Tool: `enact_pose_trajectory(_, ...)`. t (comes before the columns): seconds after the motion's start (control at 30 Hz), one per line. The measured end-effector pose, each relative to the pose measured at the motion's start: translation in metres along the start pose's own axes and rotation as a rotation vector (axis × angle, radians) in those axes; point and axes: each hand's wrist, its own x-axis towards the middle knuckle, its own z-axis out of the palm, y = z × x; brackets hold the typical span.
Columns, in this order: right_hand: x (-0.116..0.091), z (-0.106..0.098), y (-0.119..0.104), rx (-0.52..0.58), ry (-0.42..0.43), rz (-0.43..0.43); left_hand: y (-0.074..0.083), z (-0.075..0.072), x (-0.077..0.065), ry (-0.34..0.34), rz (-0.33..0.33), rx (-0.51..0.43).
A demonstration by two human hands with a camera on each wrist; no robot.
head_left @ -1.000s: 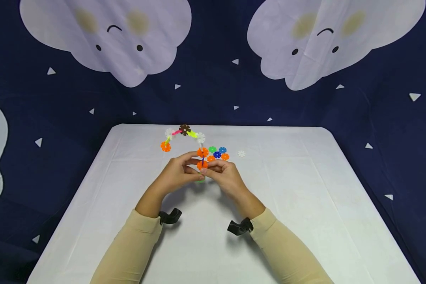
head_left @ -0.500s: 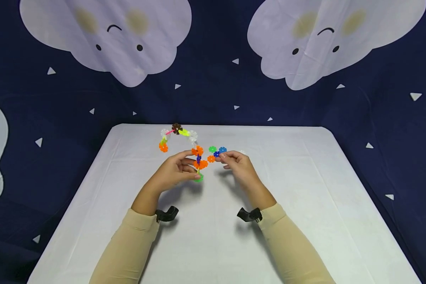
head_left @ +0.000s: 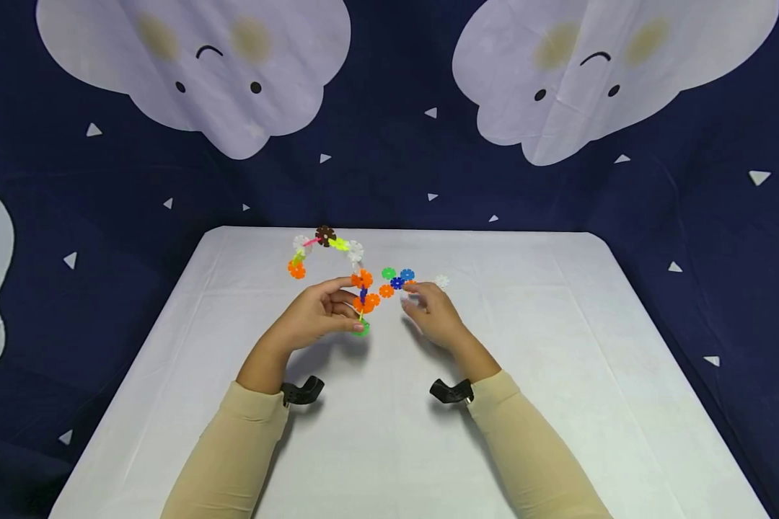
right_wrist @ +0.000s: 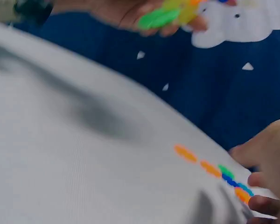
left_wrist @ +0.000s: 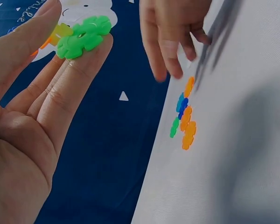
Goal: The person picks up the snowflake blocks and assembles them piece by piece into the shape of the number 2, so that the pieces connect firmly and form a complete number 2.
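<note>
My left hand holds up a curved chain of interlocking snowflake discs, pinching the green disc at its near end between thumb and fingers. From there the chain runs through orange, blue, white and yellow pieces to a brown disc at the top of the arc, then down to an orange disc at the far left end. My right hand hovers at the loose discs with its fingers apart. Its fingertips overlap a loose orange disc, and nothing shows in its grasp.
Loose discs lie together on the white table: green, light blue, dark blue and orange. A white disc lies just right of them. Dark blue cloth with clouds hangs beyond the table.
My right hand has left the chain and moved right to the loose discs, its fingers now spread. The left hand has drawn the chain slightly left.
</note>
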Motion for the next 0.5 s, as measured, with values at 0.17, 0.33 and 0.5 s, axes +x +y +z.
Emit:
enact_pose_trajectory(0.17, -0.003, 0.012, 0.001, -0.389, -0.184, -0.141, -0.001, -0.001, -0.001, 0.001, 0.014, 0.011)
enact_pose_trajectory(0.33, -0.003, 0.016, -0.003, -0.506, -0.199, -0.150, -0.002, -0.003, -0.001, 0.007, 0.029, 0.025)
enact_pose_trajectory(0.5, 0.000, 0.017, -0.004, -0.444, -0.138, -0.163, -0.004, -0.005, 0.002, 0.018, 0.040, 0.029)
